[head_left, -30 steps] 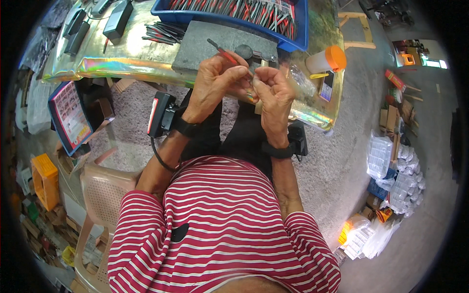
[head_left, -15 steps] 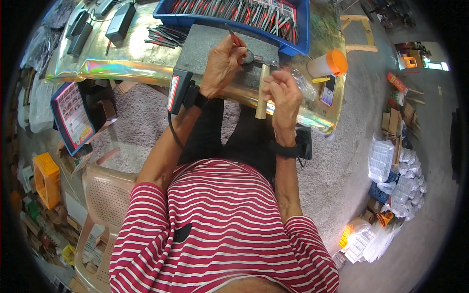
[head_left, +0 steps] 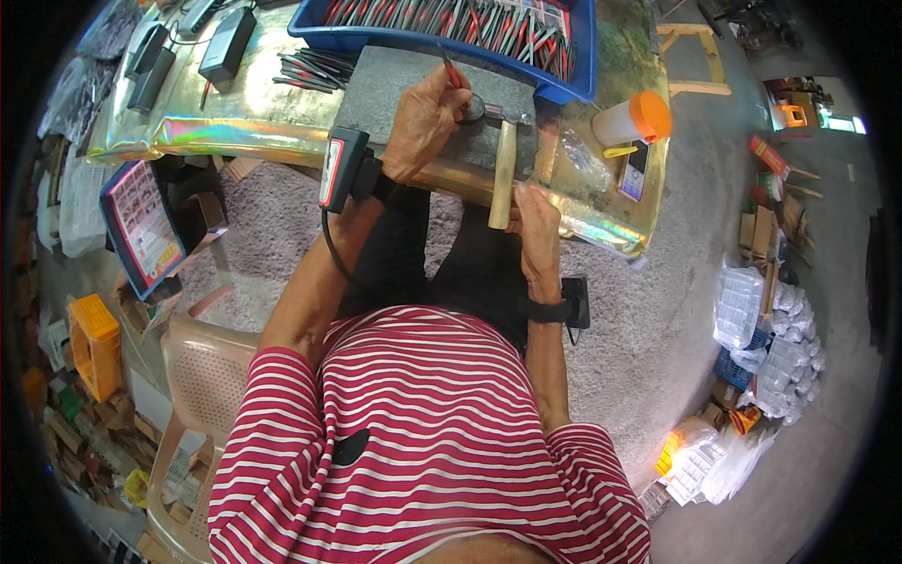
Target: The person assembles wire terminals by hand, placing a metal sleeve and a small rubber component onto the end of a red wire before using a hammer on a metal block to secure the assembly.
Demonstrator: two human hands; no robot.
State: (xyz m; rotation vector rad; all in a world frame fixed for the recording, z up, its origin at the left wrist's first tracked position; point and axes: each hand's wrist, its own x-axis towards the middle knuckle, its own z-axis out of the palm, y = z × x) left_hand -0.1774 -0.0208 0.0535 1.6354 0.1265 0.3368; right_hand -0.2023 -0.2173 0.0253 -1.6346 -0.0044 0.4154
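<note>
My left hand (head_left: 425, 120) is closed in a pinch round a slim red-and-black pointed tool (head_left: 452, 73), its dark tip sticking up past the fingers. Beneath that hand lies a grey stone slab (head_left: 381, 89). A hammer rests across it, its metal head (head_left: 503, 112) beside my left fingertips. The pale wooden hammer handle (head_left: 505, 174) points toward me over the table edge. At the handle's lower end is my right hand (head_left: 537, 226), fingers curled against it and partly hidden behind it.
A blue bin (head_left: 584, 66) full of similar slim tools stands behind the slab, with a loose pile (head_left: 315, 70) to its left. An orange-lidded jar (head_left: 648, 117) and a clear plastic bag (head_left: 584, 160) are on the right. A plastic chair (head_left: 211, 362) stands at my left.
My right hand has come down from beside the middle of the hammer handle to its lower end. My left hand keeps its pinch on the slim tool, almost in place.
</note>
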